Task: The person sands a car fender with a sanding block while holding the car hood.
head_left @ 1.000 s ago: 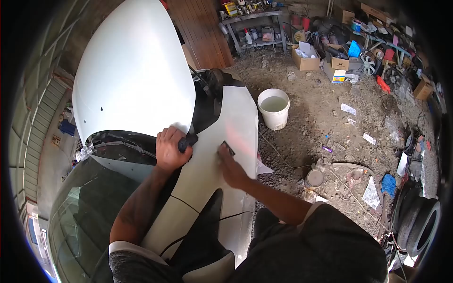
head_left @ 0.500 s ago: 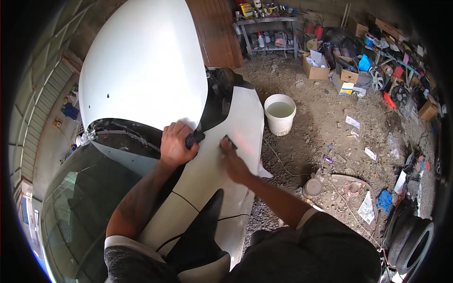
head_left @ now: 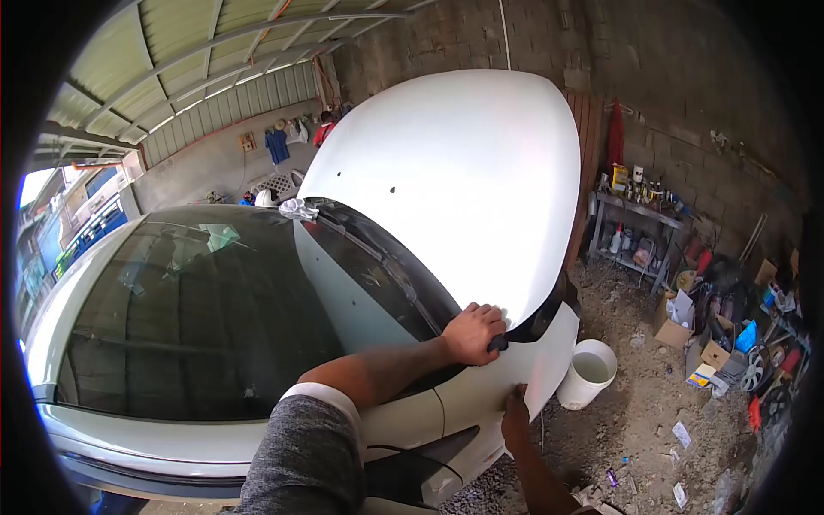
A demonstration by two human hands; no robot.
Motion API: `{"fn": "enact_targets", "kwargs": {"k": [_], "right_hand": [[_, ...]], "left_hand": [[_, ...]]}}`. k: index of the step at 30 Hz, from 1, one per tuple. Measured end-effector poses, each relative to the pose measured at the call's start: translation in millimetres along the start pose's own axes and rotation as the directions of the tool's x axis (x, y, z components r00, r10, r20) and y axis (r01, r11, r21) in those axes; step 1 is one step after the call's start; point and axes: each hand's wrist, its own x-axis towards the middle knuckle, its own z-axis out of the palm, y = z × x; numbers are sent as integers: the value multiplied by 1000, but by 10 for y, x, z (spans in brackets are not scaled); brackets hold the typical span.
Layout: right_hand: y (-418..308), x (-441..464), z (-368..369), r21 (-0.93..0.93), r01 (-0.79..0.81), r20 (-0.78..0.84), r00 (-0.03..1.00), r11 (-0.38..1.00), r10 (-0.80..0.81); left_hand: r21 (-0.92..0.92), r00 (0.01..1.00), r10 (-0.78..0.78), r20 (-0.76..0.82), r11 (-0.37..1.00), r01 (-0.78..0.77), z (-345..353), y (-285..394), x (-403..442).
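A white car fender point(head_left: 549, 343) slopes below the raised white hood point(head_left: 481, 197). At the hood's lower corner, my left hand point(head_left: 475, 333) is closed around a small dark lump point(head_left: 498, 343); its kind is unclear. My right hand point(head_left: 516, 421) lies against the fender lower down, fingers bent around a thin dark pad that is mostly hidden by the hand. Faint pinkish marks show on the fender beside it. The windshield point(head_left: 197, 318) spreads left of my left arm, and the dark side mirror point(head_left: 421, 463) sits below it.
A white bucket of cloudy water point(head_left: 586, 390) stands on the dirt floor beyond the fender. Farther back are a metal shelf point(head_left: 631, 210) with cans and bottles, and cardboard boxes point(head_left: 674, 322) amid clutter. A person in red point(head_left: 324, 131) is behind the hood.
The view has swung up and left, bringing the roof, back wall and windshield into sight. My right hand has shifted along the fender; my left hand stays at the hood's corner.
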Motion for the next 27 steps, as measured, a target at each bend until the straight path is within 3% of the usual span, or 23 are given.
{"fn": "enact_targets", "kwargs": {"k": [2, 3, 4, 5, 6, 7, 8, 9, 10, 11, 13, 16, 19, 20, 23, 25, 27], "right_hand": [[100, -294, 140, -39, 103, 108, 989, 994, -98], [-356, -563, 71, -198, 228, 153, 968, 953, -200], [-660, -640, 55, -240, 69, 193, 981, 968, -22], [-448, -713, 89, -90, 81, 119, 990, 993, -70], [-276, -675, 86, -17, -21, 67, 997, 1000, 22], [-114, -566, 64, -24, -46, 45, 998, 999, 47], [-250, -563, 21, -115, -14, 85, 996, 993, 24], [-490, -618, 22, -54, -112, 101, 988, 992, 117], [-506, -773, 109, -100, -51, 141, 988, 994, 65], [-619, -920, 169, 12, -42, 160, 986, 999, 39], [-785, -886, 142, -110, -114, 118, 985, 987, 127], [-528, -603, 156, -94, -193, 148, 967, 977, 206], [-1050, -866, 147, -8, -168, 184, 969, 986, 167], [-1130, -819, 80, -66, -227, 199, 951, 972, 236], [-846, -674, 113, -117, -243, 175, 949, 963, 261], [-1034, -835, 159, -100, -156, 211, 962, 983, 174], [-1080, -885, 146, -71, -204, 222, 951, 976, 214]], "left_hand": [[-5, 1000, 25, -15, 1000, -25, -9, -63, 20], [-29, 1000, 18, -8, 999, -19, -2, -39, 10], [-33, 991, 79, -111, 996, -84, 66, -81, 2], [-36, 995, 63, -75, 997, -66, 60, -77, -10], [-39, 997, -3, 73, 999, 6, 5, -29, 3], [5, 996, -3, 87, 1000, 3, -36, 9, 17], [22, 999, 32, 3, 999, -32, -5, -1, 9], [44, 999, 34, -6, 998, -33, 5, -10, 11], [19, 998, 40, -38, 999, -39, 20, -13, 9], [38, 997, 43, -56, 998, -41, 31, -14, 11], [46, 998, 29, -56, 999, -26, 40, 1, 8], [52, 996, 36, -77, 998, -32, 54, 2, 6], [53, 998, 22, -56, 998, -19, 45, 20, 14], [55, 999, 13, -45, 998, -10, 50, 16, 15], [61, 998, 21, -53, 998, -17, 46, 21, 9], [52, 998, 29, -54, 998, -26, 39, 9, 17], [30, 998, 26, -50, 999, -24, 68, 5, 16]]}}
